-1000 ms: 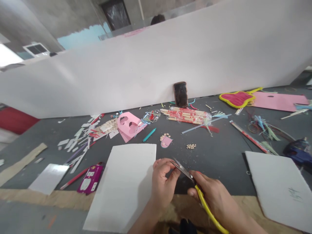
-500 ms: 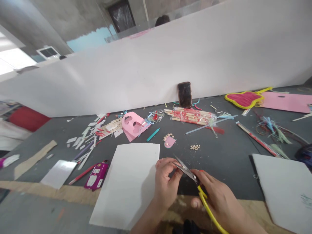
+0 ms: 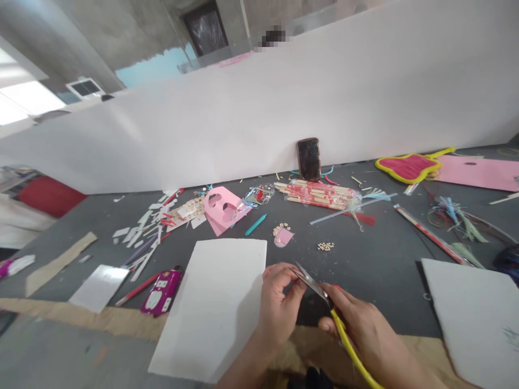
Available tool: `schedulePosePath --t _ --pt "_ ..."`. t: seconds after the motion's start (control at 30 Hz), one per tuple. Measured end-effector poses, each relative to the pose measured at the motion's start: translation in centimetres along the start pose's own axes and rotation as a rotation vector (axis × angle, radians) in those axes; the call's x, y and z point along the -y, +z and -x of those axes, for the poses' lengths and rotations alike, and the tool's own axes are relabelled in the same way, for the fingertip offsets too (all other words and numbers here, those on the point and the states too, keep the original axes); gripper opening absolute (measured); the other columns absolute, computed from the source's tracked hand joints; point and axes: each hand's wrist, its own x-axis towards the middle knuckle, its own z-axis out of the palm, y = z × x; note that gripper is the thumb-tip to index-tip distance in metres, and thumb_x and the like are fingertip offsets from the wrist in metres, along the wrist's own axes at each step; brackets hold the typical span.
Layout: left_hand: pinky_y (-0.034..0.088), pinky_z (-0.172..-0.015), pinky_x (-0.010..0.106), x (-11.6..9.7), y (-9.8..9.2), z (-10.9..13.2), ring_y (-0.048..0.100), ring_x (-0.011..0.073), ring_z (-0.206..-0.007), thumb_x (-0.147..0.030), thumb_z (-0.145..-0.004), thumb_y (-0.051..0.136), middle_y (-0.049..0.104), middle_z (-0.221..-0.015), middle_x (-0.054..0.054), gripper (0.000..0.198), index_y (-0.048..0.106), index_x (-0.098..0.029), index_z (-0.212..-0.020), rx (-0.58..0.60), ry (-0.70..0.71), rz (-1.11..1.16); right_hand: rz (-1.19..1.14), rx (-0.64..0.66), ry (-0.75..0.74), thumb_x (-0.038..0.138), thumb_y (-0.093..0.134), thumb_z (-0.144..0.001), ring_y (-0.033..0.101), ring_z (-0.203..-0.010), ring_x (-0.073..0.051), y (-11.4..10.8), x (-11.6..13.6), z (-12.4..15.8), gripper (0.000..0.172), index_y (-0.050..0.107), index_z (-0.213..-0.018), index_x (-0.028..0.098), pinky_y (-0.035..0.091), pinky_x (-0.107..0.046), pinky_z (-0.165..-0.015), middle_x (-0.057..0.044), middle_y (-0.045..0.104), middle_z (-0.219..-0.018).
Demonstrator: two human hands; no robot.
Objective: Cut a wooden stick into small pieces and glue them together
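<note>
My right hand (image 3: 363, 324) is wrapped round the yellow handles of a pair of scissors (image 3: 315, 286), whose blades point up and left. The blade tips reach the fingers of my left hand (image 3: 279, 300), where thumb and forefinger are pinched together. Whatever they hold is too small or hidden to make out. Just beyond the blades lies a small pile of pale beads (image 3: 325, 246). To its left is a pink paper piece (image 3: 283, 236) with more beads at its upper edge. A white sheet (image 3: 219, 302) lies flat beside my left hand.
A phone (image 3: 308, 159) leans on the white partition (image 3: 243, 119). Wrapped wooden sticks (image 3: 320, 194), a pink cut-out card (image 3: 223, 208) and a teal pen (image 3: 255, 225) lie in front. A purple packet (image 3: 161, 293) is at left, a white board (image 3: 470, 319) at right.
The scissor blades have closed somewhat near my left fingertips, and the yellow handles have drawn together in my right hand. Otherwise the view has shifted only slightly.
</note>
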Motion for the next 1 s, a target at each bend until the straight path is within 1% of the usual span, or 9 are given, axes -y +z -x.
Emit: schedulePosePath --t 0.17,0.27,0.43,0.57,0.67,0.77,0.83,0.9,1.0 --pt "0.047 -0.083 0.035 -0.03 0.08 -0.08 0.062 0.0201 -0.086 -0.03 -0.088 0.054 0.068 -0.086 0.007 0.021 0.063 -0.019 -0.072 -0.014 0.01 -0.03 0.038 0.006 -0.001 0.044 0.039 -0.096 0.064 -0.054 -0.017 0.02 0.21 -0.07 0.028 0.053 -0.104 0.02 0.045 -0.025 -0.048 -0.003 0.068 -0.075" --pt "0.047 -0.082 0.035 -0.03 0.11 -0.08 0.062 0.02 -0.084 -0.029 -0.088 0.054 0.068 -0.082 0.006 0.021 0.063 -0.019 -0.072 -0.016 0.012 -0.035 0.066 -0.025 0.01 0.045 0.039 -0.096 0.063 -0.051 -0.017 0.1 0.29 -0.05 0.028 0.053 -0.099 0.021 0.043 -0.024 -0.046 -0.003 0.068 -0.071" --pt "0.048 -0.081 0.034 0.1 0.16 0.06 0.062 0.0203 -0.087 -0.023 -0.083 0.059 0.068 -0.086 0.005 0.01 0.065 -0.02 -0.076 -0.055 0.009 -0.052 0.021 -0.035 0.029 0.045 0.04 -0.095 0.067 -0.062 -0.019 0.14 0.36 -0.04 0.032 0.052 -0.11 0.019 0.049 -0.026 -0.052 -0.006 0.07 -0.082" --pt "0.047 -0.08 0.035 0.1 0.12 0.12 0.063 0.0197 -0.084 -0.022 -0.084 0.059 0.068 -0.083 0.004 0.014 0.065 -0.02 -0.071 -0.095 0.057 -0.092 0.0 0.001 0.039 0.048 0.04 -0.094 0.068 -0.069 -0.021 0.23 0.32 0.1 0.037 0.05 -0.116 0.019 0.052 -0.029 -0.058 -0.009 0.07 -0.089" --pt "0.046 -0.081 0.035 -0.05 -0.03 0.12 0.063 0.0198 -0.084 -0.022 -0.084 0.058 0.069 -0.082 0.004 0.016 0.066 -0.02 -0.07 -0.1 0.084 -0.101 -0.019 0.01 0.015 0.052 0.044 -0.091 0.068 -0.08 -0.023 0.18 0.28 0.22 0.047 0.046 -0.123 0.018 0.054 -0.033 -0.067 -0.012 0.067 -0.099" --pt "0.045 -0.082 0.035 -0.28 -0.23 0.08 0.063 0.0193 -0.085 -0.023 -0.086 0.057 0.069 -0.083 0.004 0.018 0.067 -0.02 -0.071 -0.073 0.095 -0.084 -0.03 0.003 -0.006 0.059 0.05 -0.086 0.066 -0.092 -0.026 0.03 0.22 0.2 0.061 0.042 -0.129 0.017 0.054 -0.037 -0.076 -0.015 0.064 -0.108" --pt "0.044 -0.083 0.034 -0.46 -0.37 -0.03 0.063 0.0187 -0.084 -0.023 -0.086 0.057 0.069 -0.084 0.004 0.018 0.068 -0.021 -0.072 -0.048 0.085 -0.058 -0.028 0.003 -0.011 0.061 0.051 -0.084 0.064 -0.095 -0.027 -0.06 0.18 0.16 0.065 0.04 -0.131 0.017 0.053 -0.039 -0.078 -0.016 0.063 -0.11" --pt "0.044 -0.082 0.033 -0.63 -0.48 -0.17 0.062 0.0186 -0.085 -0.022 -0.085 0.058 0.069 -0.084 0.004 0.016 0.069 -0.02 -0.073 -0.02 0.056 -0.011 -0.021 0.009 -0.021 0.06 0.051 -0.085 0.064 -0.095 -0.027 -0.08 0.16 0.14 0.064 0.04 -0.131 0.016 0.053 -0.039 -0.078 -0.016 0.063 -0.11" --pt "0.045 -0.078 0.03 -0.77 -0.57 -0.37 0.061 0.0178 -0.081 -0.022 -0.083 0.059 0.066 -0.082 0.004 0.015 0.067 -0.018 -0.071 0.048 -0.031 0.119 0.009 0.005 -0.031 0.053 0.048 -0.089 0.065 -0.093 -0.026 0.01 0.22 0.14 0.055 0.043 -0.129 0.015 0.054 -0.035 -0.074 -0.016 0.064 -0.107"
